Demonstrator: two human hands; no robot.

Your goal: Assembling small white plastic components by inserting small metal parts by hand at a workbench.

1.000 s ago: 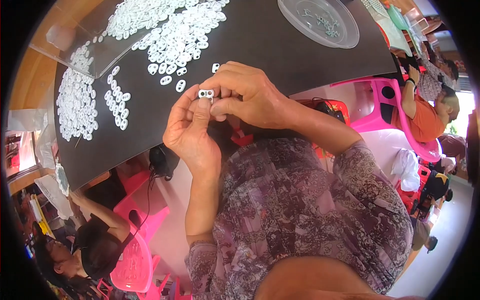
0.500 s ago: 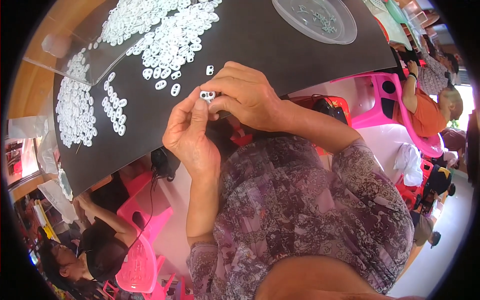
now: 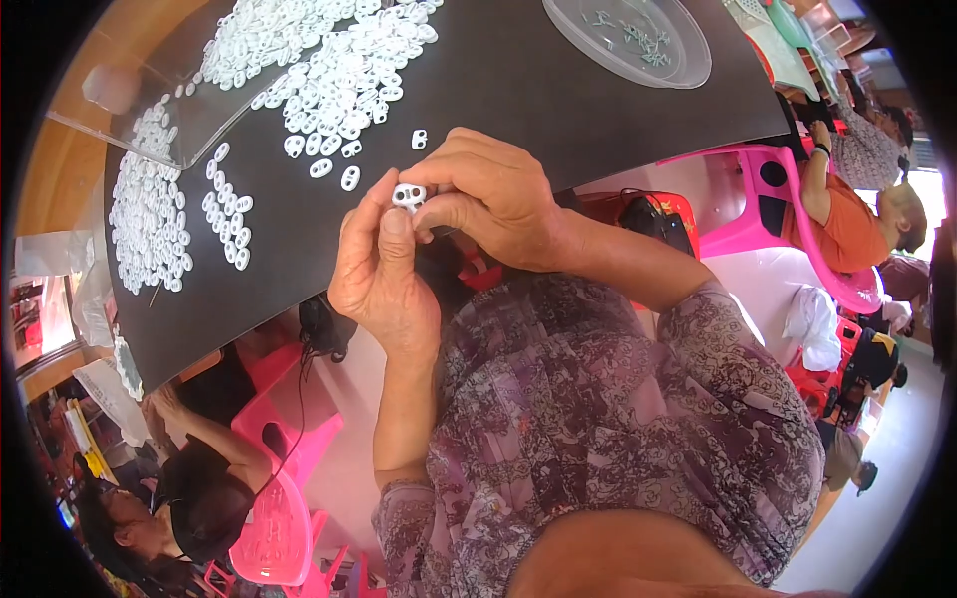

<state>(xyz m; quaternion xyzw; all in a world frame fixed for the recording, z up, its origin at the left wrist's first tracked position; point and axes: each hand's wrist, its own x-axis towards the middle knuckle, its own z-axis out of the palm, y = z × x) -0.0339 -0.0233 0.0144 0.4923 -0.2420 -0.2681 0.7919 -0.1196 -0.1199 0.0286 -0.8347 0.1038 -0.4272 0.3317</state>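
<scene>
- Our fingers (image 3: 397,221) pinch a small white plastic piece with two holes (image 3: 409,194), held in the air just off the near edge of the black surface (image 3: 518,90).
- Our left hand (image 3: 382,269) grips it from below with the thumb upright against it; our right hand (image 3: 490,197) closes over it from above and the right.
- Just beyond our hands, loose white pieces (image 3: 339,80) lie scattered on the surface, one stray piece (image 3: 420,140) nearest us.
- To the left, more white pieces in rows (image 3: 148,224).
- Far right on the surface, a clear round dish (image 3: 688,60) with small greenish bits.
- A seated person in orange (image 3: 847,224) on a pink chair to the right; another person (image 3: 179,498) lower left.
</scene>
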